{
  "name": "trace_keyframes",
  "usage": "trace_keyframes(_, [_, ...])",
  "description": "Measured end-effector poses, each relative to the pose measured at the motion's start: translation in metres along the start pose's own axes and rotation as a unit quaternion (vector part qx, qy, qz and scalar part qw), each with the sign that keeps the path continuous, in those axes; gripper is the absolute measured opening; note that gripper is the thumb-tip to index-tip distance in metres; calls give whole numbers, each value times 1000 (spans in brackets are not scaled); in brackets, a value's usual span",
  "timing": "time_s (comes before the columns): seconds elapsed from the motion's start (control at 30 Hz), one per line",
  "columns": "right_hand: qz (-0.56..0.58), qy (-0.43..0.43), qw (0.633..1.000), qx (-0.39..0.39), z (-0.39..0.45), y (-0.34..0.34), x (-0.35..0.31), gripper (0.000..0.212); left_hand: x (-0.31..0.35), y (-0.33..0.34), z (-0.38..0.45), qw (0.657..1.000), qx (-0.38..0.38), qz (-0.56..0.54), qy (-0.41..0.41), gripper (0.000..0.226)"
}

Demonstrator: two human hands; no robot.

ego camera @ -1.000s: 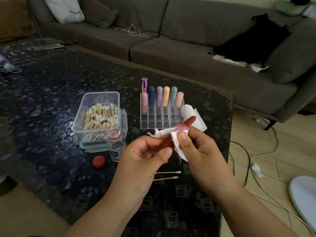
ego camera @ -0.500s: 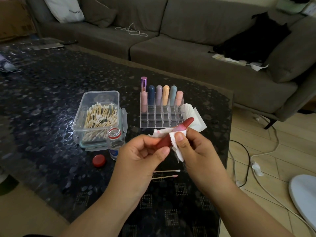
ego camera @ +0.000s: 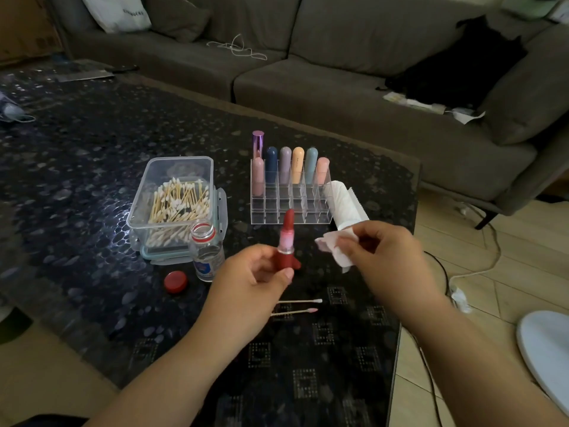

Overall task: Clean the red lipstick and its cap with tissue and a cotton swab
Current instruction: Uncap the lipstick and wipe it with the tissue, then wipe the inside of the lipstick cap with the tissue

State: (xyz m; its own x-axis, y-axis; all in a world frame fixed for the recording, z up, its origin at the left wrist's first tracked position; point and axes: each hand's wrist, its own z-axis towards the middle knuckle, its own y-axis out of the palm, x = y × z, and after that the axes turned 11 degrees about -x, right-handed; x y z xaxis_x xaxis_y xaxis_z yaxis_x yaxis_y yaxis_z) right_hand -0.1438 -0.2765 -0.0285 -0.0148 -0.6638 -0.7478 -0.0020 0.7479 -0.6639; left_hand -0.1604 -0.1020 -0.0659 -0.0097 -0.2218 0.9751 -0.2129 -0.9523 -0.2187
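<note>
My left hand (ego camera: 255, 274) holds the red lipstick (ego camera: 285, 241) upright by its base, with the red bullet and pink inner sleeve exposed. A red piece, perhaps the cap, peeks out under my left fingers. My right hand (ego camera: 385, 254) pinches a crumpled white tissue (ego camera: 334, 245) stained pink, held apart to the right of the lipstick. Two used cotton swabs (ego camera: 300, 306) lie on the dark table (ego camera: 92, 180) below my hands.
A clear box of cotton swabs (ego camera: 177, 201) stands at the left, with an open small bottle (ego camera: 205, 251) and its red lid (ego camera: 175, 282) in front. A clear organizer (ego camera: 289, 192) holds several pastel lipsticks. A tissue roll (ego camera: 346, 201) lies beside it. A sofa runs behind.
My hands have parted: the tissue has come off the lipstick and moved right. The lipstick has swung from tilted to upright in my left hand.
</note>
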Motion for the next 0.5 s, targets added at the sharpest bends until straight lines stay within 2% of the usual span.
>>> trace_keyframes(0.13, [-85,-6,996,-5,8,-3,18,13,0,1,3,996,19,92,5,14])
trace_keyframes(0.3, [-115,-37,992,-41,14,10,21,21,-6,5,11,983,76,168,12,16])
trace_keyframes(0.5, [-138,-57,985,-89,16,30,14,18,-14,7,11,980,99,170,-15,31])
